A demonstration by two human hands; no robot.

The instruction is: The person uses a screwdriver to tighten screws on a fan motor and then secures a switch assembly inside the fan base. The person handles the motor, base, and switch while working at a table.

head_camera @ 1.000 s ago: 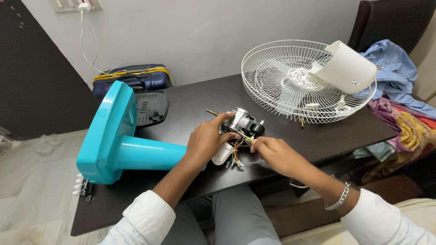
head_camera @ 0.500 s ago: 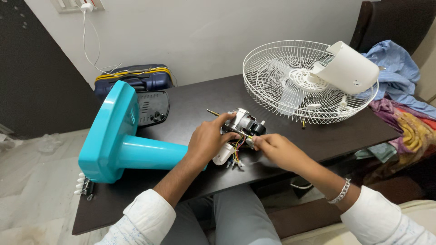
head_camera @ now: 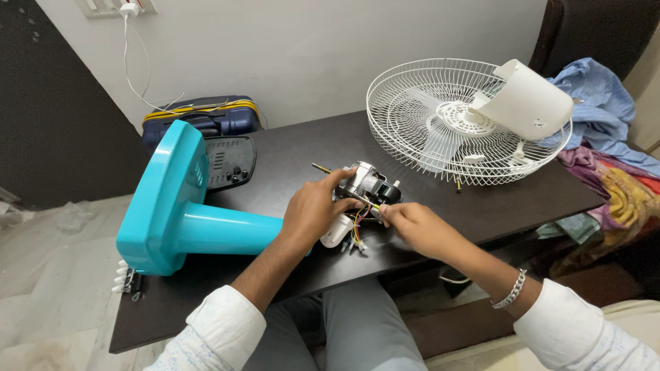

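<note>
Head view: both hands, left hand (head_camera: 313,209) and right hand (head_camera: 416,227), apparently on fan motor (head_camera: 368,187).

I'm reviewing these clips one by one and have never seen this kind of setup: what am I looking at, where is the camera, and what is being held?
The camera sits on a person's head, looking down at their own bare hands. The left hand grips a small grey metal fan motor with coloured wires; the right hand pinches at those wires. On the dark wooden table lie a turquoise plastic fan stand on its side, a white wire fan guard and a white plastic motor cover.
</note>
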